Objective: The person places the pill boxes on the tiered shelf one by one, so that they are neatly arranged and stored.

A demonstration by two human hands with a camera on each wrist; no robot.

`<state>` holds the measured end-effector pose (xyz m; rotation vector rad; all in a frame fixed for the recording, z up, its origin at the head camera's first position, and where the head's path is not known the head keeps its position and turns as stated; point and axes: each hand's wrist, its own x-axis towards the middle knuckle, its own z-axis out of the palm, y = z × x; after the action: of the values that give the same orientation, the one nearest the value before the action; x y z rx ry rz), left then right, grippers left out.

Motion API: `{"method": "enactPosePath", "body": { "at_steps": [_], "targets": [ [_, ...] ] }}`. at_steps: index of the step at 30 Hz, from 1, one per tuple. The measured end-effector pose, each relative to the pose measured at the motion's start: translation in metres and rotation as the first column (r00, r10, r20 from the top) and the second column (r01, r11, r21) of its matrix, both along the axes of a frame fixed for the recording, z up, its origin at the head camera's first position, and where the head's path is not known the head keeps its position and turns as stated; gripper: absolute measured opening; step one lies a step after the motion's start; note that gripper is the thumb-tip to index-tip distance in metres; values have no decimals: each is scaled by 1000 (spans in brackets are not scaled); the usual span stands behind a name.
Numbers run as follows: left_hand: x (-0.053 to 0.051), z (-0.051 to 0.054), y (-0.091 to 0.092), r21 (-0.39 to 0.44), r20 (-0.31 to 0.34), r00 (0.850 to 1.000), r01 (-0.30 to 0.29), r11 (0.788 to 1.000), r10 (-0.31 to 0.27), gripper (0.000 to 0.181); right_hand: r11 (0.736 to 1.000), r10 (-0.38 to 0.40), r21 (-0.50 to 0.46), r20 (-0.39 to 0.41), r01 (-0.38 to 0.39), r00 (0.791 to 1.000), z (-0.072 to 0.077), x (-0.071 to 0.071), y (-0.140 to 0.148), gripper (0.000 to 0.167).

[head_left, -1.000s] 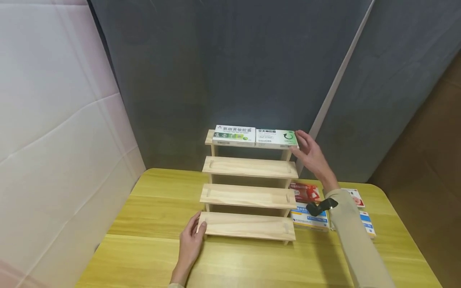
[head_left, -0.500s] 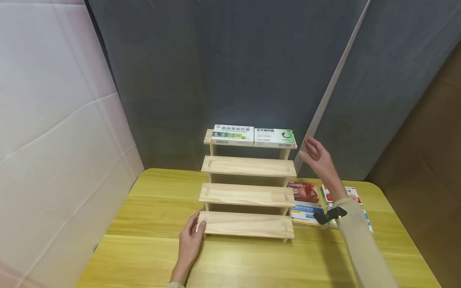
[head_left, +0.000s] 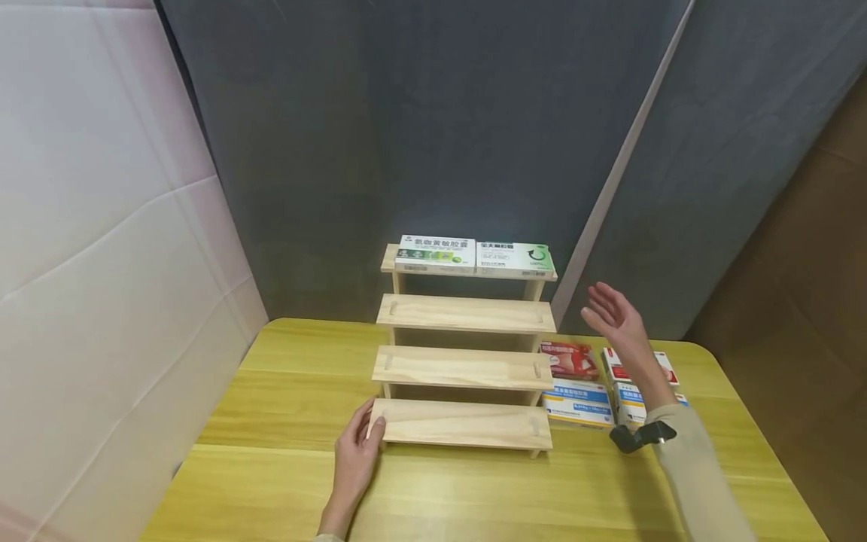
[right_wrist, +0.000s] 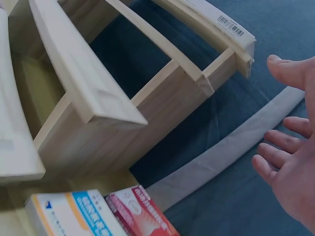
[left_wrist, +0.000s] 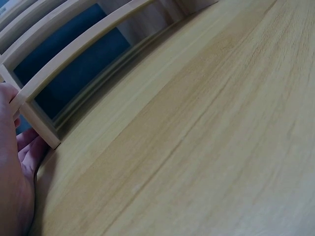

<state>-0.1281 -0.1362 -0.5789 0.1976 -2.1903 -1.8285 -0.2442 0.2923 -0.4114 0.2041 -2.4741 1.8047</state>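
A four-step wooden display rack (head_left: 463, 312) stands on the table. My left hand (head_left: 357, 459) holds the left end of its lowest step, thumb on top and fingers beside the leg (left_wrist: 42, 125). On the top step two medicine boxes lie side by side: a white-and-green box (head_left: 436, 254) at left and a white box with a green arrow (head_left: 515, 258) at right. Right of the rack, my right hand (head_left: 619, 324) hangs in the air with fingers extended and nothing in it. In the right wrist view its fingers (right_wrist: 278, 147) are apart from the rack.
Right of the rack lie a red box (head_left: 570, 360), a blue-and-white box (head_left: 578, 403), a red-and-white box (head_left: 616, 366) and another blue-and-white box (head_left: 631, 406), partly behind my right forearm. A dark curtain (head_left: 420, 150) hangs behind the table (head_left: 291, 482); a white panel (head_left: 115, 226) stands at left.
My right hand has left the right end of the green-arrow box and moved right and down, over the boxes on the table. That box stays on the top step. My left hand has kept its place.
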Motion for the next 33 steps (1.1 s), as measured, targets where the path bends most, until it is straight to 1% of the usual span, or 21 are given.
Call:
{"method": "enactPosePath", "body": {
  "at_steps": [5,8,14,19,24,29,33],
  "targets": [
    [1,-1,0,-10,9,1000,-2,1000,2,44,1000,-14,19,12,14,1000,-9,11,8,76],
    [0,-1,-1,-11,14,1000,2,1000,-2,44,1000,-14,7,24,14,1000,-13,17,13,75],
    [0,1,0,-11,13,1000,-3,1000,3,43,1000,-6,-8,85,6,996,-24,26,21,77],
    [0,3,1,-10,-6,1000,-7,1000,6,43,1000,-4,14,106,2,994,-36,35,26,78],
    [0,3,1,-15,-22,1000,-10,1000,10,43,998,-34,51,127,28,991,-46,42,29,81],
    [1,3,0,-1,-12,1000,5,1000,-5,43,998,-40,42,128,35,991,-56,47,31,81],
    [1,2,0,11,-10,1000,16,1000,-15,43,993,-59,105,139,45,988,-65,52,30,86]
  ]
}}
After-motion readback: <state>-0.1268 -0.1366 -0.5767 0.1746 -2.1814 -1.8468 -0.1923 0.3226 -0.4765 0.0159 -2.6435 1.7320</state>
